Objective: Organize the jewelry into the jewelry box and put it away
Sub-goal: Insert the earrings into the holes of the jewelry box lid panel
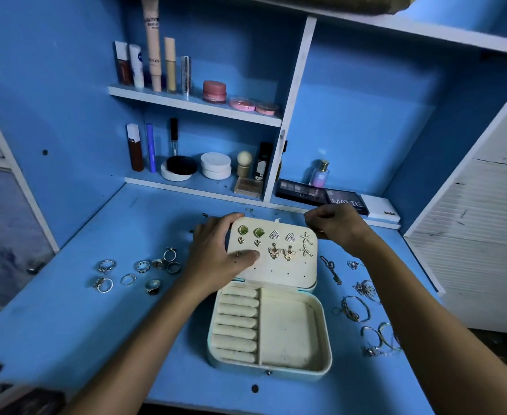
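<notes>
A cream jewelry box lies open on the blue desk, with ring rolls on its left and a bare compartment on its right. Its lid is laid back flat, and several earrings are pinned to it. My left hand grips the lid's left edge, fingers over the far corner and thumb pressing on its face. My right hand has curled fingers at the lid's far right corner; what they pinch is hidden. Several rings lie left of the box. A chain and bracelets lie to its right.
Behind the box, two shelves carry cosmetic tubes, jars and compacts. Eyeshadow palettes, a white case and a perfume bottle sit at the back right. A white slatted panel borders the desk on the right.
</notes>
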The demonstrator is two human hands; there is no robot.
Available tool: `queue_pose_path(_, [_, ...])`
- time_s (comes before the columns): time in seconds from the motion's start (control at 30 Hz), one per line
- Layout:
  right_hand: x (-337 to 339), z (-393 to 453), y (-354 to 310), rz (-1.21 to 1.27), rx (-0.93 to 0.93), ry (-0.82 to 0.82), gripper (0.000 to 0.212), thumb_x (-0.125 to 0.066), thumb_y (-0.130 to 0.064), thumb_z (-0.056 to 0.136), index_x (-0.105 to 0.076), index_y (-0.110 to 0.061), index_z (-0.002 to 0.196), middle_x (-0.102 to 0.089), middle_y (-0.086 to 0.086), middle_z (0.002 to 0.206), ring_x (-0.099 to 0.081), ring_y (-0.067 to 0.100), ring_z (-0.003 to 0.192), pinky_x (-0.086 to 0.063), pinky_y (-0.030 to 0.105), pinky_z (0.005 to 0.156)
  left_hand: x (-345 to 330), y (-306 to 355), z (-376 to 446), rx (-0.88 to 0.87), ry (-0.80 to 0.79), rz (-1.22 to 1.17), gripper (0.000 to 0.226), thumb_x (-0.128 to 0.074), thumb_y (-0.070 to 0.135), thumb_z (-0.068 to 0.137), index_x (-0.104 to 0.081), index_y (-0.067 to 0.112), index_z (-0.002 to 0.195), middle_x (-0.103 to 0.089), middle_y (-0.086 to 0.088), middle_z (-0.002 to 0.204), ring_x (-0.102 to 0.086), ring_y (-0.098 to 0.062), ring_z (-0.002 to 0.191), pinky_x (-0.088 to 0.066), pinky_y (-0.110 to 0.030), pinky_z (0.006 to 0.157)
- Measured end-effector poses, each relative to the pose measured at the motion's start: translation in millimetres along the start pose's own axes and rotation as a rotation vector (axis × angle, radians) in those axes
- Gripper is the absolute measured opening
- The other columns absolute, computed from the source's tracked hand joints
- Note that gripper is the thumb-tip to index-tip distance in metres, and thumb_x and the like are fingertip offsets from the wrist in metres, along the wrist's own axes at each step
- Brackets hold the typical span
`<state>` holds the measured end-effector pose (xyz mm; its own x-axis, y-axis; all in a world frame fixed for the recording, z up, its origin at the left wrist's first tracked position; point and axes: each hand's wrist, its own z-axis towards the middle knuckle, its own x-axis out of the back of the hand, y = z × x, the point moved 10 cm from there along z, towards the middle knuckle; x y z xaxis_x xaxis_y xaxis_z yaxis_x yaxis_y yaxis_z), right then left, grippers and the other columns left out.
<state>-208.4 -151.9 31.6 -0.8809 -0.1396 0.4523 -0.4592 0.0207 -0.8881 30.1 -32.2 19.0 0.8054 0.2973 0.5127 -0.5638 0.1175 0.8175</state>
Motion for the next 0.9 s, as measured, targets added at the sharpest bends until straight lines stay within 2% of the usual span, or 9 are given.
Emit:
queue_pose_path(0.07, [-1,-7,-1,0.067,0.016,-0.032,0.009,-0.068,-0.005,0.092,-0.072,-0.011,0.087,-0.074,0.014,0.098,-0.068,0.020,0.083,-0.059,0.023,0.074,8,13,-3,-0.083,0.066,0.041,0.074,-0.072,0.050,0.066,-0.047,0.036,0.134,-0.052,0.011,0.115,-0.042,-0.013,0.111,-0.040,-0.038,0.098])
queue_pose_path(0.13, [-1,-14,-4,0.117,0.030,-0.054,0.009,-0.066,-0.007,0.094,-0.073,-0.012,0.091,-0.074,0.006,0.097,-0.069,0.014,0.082,-0.056,0.017,0.069,15,24,-10,-0.165,0.114,0.046,0.072,-0.082,0.040,0.070,-0.049,0.031,0.134,-0.054,0.010,0.116,-0.050,-0.009,0.103,-0.045,-0.037,0.093])
queue_pose_path(0.27, [-3,-26,-6,0.181,0.042,-0.079,0.010,-0.067,-0.011,0.094,-0.075,-0.016,0.098,-0.076,0.005,0.097,-0.071,0.013,0.085,-0.057,0.024,0.080,25,43,-28,-0.311,0.202,0.107,0.066,-0.084,0.030,0.074,-0.049,0.026,0.131,-0.053,0.015,0.114,-0.045,0.003,0.087,-0.044,-0.031,0.080])
queue_pose_path(0.37, [-7,-38,-9,0.274,0.040,-0.108,0.013,-0.065,-0.008,0.095,-0.074,-0.016,0.100,-0.076,0.006,0.092,-0.073,0.014,0.087,-0.058,0.022,0.074,28,48,-38,-0.359,0.244,0.125,0.064,-0.085,0.031,0.073,-0.049,0.025,0.126,-0.053,0.016,0.110,-0.042,0.003,0.084,-0.045,-0.035,0.077])
queue_pose_path(0.43, [-10,-46,-12,0.318,0.048,-0.129,0.014,-0.064,-0.005,0.094,-0.074,-0.014,0.100,-0.075,0.006,0.086,-0.073,0.014,0.084,-0.055,0.019,0.068,31,52,-44,-0.399,0.262,0.131,0.062,-0.082,0.035,0.072,-0.048,0.025,0.123,-0.058,0.012,0.111,-0.050,-0.001,0.090,-0.051,-0.039,0.079])
queue_pose_path(0.53, [-16,-58,-18,0.352,0.076,-0.186,0.014,-0.062,-0.001,0.094,-0.073,-0.008,0.100,-0.073,0.005,0.079,-0.071,0.013,0.077,-0.057,0.019,0.071,31,59,-52,-0.500,0.241,0.157,0.054,-0.075,0.042,0.076,-0.049,0.024,0.120,-0.061,0.007,0.108,-0.057,-0.005,0.097,-0.055,-0.041,0.079])
queue_pose_path(0.63, [-24,-69,-23,0.327,0.091,-0.264,0.012,-0.061,-0.003,0.094,-0.072,-0.007,0.098,-0.073,0.005,0.079,-0.072,0.014,0.080,-0.059,0.023,0.074,31,64,-59,-0.590,0.212,0.191,0.050,-0.071,0.045,0.079,-0.050,0.025,0.119,-0.056,0.012,0.104,-0.058,-0.007,0.083,-0.053,-0.035,0.072])
queue_pose_path(0.73, [-31,-77,-27,0.228,0.114,-0.323,0.011,-0.061,-0.003,0.095,-0.070,-0.008,0.098,-0.072,0.006,0.078,-0.072,0.016,0.081,-0.060,0.025,0.075,28,66,-65,-0.669,0.179,0.195,0.048,-0.072,0.038,0.078,-0.050,0.023,0.118,-0.054,0.012,0.103,-0.060,-0.009,0.072,-0.053,-0.035,0.068])
queue_pose_path(0.9, [-40,-80,-29,0.158,0.144,-0.345,0.013,-0.063,0.004,0.092,-0.072,-0.006,0.092,-0.073,0.007,0.077,-0.072,0.016,0.079,-0.059,0.024,0.074,28,64,-71,-0.712,0.180,0.203,0.046,-0.071,0.024,0.074,-0.053,0.020,0.116,-0.060,0.003,0.098,-0.061,-0.012,0.069,-0.051,-0.029,0.070])
